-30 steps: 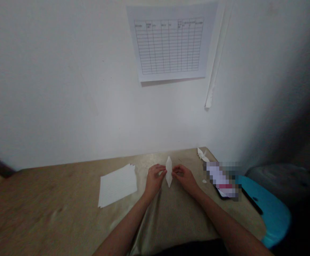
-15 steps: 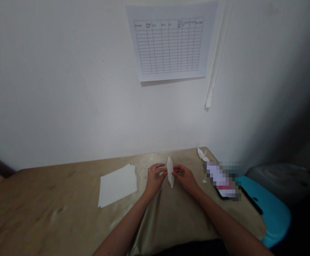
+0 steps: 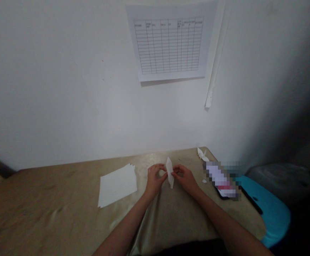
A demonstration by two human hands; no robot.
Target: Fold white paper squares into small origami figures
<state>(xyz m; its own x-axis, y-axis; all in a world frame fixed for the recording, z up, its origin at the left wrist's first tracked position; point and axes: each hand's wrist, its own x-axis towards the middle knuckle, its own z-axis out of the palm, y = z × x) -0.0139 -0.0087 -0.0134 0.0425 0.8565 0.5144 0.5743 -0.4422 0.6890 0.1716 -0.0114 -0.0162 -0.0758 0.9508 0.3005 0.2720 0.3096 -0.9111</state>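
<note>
A narrow folded white paper (image 3: 169,172) is held upright between my two hands, over the tan-covered table (image 3: 64,213). My left hand (image 3: 155,178) pinches its left side with thumb and fingers. On the other side, my right hand (image 3: 184,177) grips the paper's right edge between thumb and fingertips. A loose stack of white sheets (image 3: 118,185) lies on the table to the left of my left hand.
Beyond my right hand lie a crumpled white paper piece (image 3: 202,154), a small white scrap (image 3: 204,181) and a pixelated phone (image 3: 224,185). A turquoise stool (image 3: 277,213) stands off the table's right edge. A printed grid sheet (image 3: 170,46) hangs on the wall.
The folded paper has tilted slightly, its top leaning a little further left. Both hands stay almost in the same place.
</note>
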